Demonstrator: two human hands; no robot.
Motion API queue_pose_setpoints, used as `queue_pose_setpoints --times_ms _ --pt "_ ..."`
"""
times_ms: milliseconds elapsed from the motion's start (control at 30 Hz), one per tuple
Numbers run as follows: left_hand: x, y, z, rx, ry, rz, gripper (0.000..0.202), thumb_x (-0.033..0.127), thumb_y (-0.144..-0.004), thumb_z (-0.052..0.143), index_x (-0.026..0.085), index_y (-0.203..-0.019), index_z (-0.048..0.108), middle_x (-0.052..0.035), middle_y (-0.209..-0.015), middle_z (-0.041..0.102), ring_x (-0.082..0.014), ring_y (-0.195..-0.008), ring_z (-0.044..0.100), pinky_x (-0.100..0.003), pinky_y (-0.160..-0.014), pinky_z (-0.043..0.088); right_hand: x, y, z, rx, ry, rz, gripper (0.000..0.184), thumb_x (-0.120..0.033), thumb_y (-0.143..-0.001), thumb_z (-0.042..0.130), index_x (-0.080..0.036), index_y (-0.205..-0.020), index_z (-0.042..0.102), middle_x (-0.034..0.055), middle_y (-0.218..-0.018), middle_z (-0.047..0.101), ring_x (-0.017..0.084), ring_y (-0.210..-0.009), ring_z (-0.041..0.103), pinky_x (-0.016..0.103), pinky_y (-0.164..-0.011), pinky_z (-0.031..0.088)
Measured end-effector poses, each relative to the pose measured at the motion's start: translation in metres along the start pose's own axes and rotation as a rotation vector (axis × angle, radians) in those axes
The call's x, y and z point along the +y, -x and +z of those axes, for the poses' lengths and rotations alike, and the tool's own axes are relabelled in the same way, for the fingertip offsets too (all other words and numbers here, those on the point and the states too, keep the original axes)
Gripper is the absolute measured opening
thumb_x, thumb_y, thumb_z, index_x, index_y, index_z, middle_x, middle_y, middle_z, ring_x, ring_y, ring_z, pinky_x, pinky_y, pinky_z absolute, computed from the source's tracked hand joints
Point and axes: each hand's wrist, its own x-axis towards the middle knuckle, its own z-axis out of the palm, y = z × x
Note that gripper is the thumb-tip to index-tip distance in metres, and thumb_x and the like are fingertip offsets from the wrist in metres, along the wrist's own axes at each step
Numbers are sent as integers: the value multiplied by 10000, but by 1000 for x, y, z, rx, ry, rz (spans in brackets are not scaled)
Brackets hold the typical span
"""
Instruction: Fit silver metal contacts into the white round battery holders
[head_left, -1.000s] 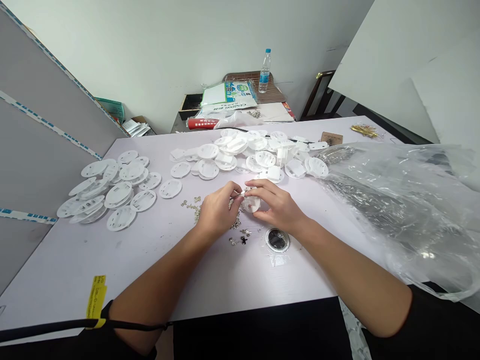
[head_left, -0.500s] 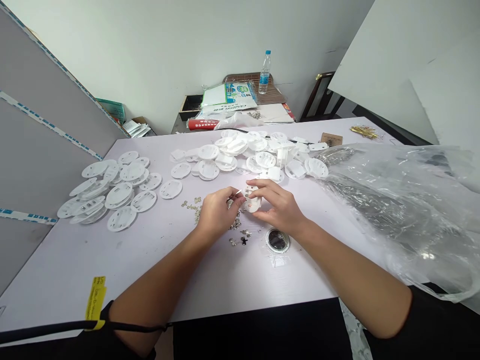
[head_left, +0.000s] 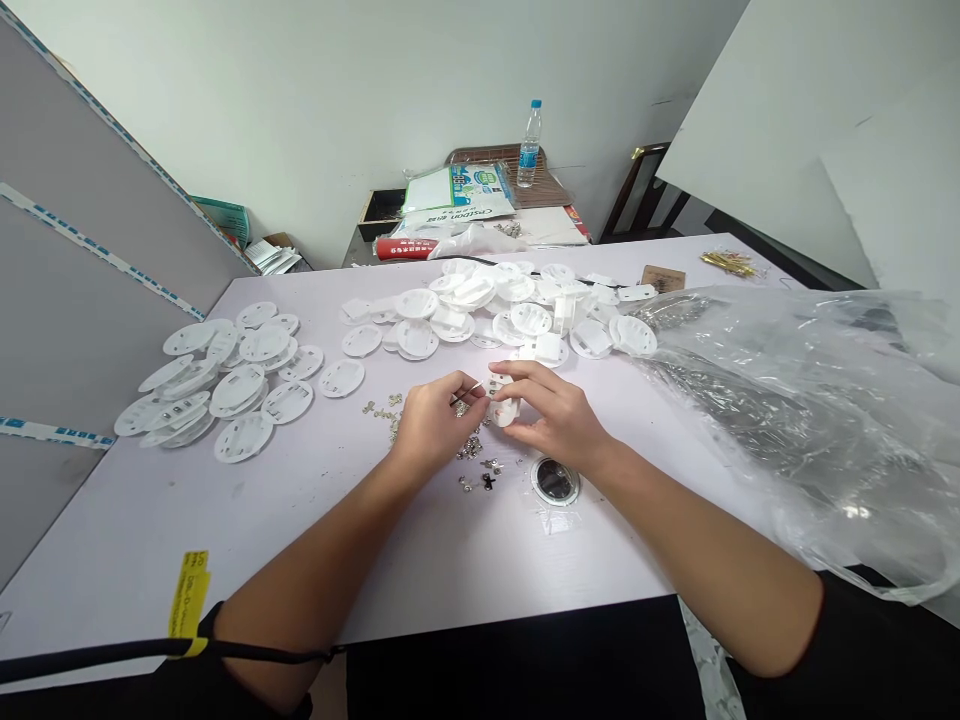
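My right hand [head_left: 553, 412] grips a small white round plastic part [head_left: 504, 399] just above the pale table [head_left: 247, 520]. My left hand [head_left: 433, 418] pinches a thin metal contact [head_left: 471, 388] and holds its tip against that part. Small metal clips [head_left: 471, 452] lie scattered under and between both hands. A heap of white plastic parts [head_left: 510, 310] sits behind the hands. Another spread of white round discs [head_left: 225, 380] lies at the left.
A round dark-centred ring in clear wrap [head_left: 555, 482] lies near my right wrist. A large clear plastic bag [head_left: 810, 420] covers the table's right side. Brass pieces [head_left: 729, 262] lie far right. A water bottle [head_left: 529, 142] and papers stand on a back table.
Both hands stay at the same spot. The right hand has turned the white part slightly upward, and the left hand's metal contact now points at it.
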Motion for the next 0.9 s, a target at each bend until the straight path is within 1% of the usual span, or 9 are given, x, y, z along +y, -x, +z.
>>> queue_pose_setpoints --times_ms 133,267,333,400,467,600,667,800,900 --pt "-1 0 -2 -46 19 14 180 364 -873 628 206 -871 714 0 -736 673 -107 -565 460 -257 -563 371 0 1 -2 15 -18 9 342 -29 -759 647 -232 -1033 630 97 -1297 633 237 -1145 654 377 -839 613" --pt "-8 -3 -4 -69 70 90 147 312 -881 617 206 -902 717 -9 -757 667 -108 -590 483 -252 -574 385 -1 0 -4 48 -43 31 328 -56 -754 685 -239 -1021 632 93 -1288 643 239 -1166 645 421 -927 589" --pt "-12 -5 -5 -81 100 100 129 294 -873 626 210 -905 719 -6 -758 658 -103 -593 470 -247 -573 379 -1 0 -5 63 -61 42 312 -79 -755 712 -241 -1010 634 90 -1284 649 243 -1171 643 436 -959 575" --pt "-14 -7 -8 -114 161 66 130 315 -857 657 204 -896 713 -1 -737 637 -93 -571 429 -242 -548 356 -2 -1 -7 69 -88 46 298 -94 -759 730 -238 -1003 637 94 -1285 650 241 -1174 642 430 -955 577" --pt "-15 -9 -12 -180 292 0 186 355 -824 711 190 -905 682 0 -750 626 -80 -559 413 -233 -524 342 -2 -1 -8 74 -118 40 298 -100 -756 744 -234 -999 638 96 -1286 650 240 -1182 638 426 -954 578" --pt "-14 -12 -23 -376 622 -163 363 369 -771 793 178 -1030 625 -16 -816 640 -75 -604 500 -216 -537 375 -5 -1 -10 78 -190 34 344 -99 -723 777 -236 -1006 637 91 -1291 647 247 -1187 638 443 -960 579" --pt "-14 -12 -26 -445 721 -209 356 340 -752 816 162 -1005 638 -9 -771 629 -59 -571 480 -209 -521 357 -7 -1 -10 75 -232 32 357 -105 -711 793 -238 -1003 636 90 -1295 646 251 -1185 639 442 -946 587" --pt "-18 -12 -25 -482 827 -207 298 303 -706 852 138 -826 635 28 -630 554 -33 -499 385 -205 -475 288 -12 -2 -11 85 -311 31 351 -136 -708 817 -241 -990 635 94 -1287 648 257 -1180 643 405 -861 618" --pt "-20 -11 -20 -459 878 -184 322 300 -682 865 140 -807 615 40 -611 521 -32 -506 384 -199 -481 299 -15 -3 -11 97 -324 24 344 -154 -713 825 -240 -986 634 102 -1280 652 260 -1175 648 388 -823 626"
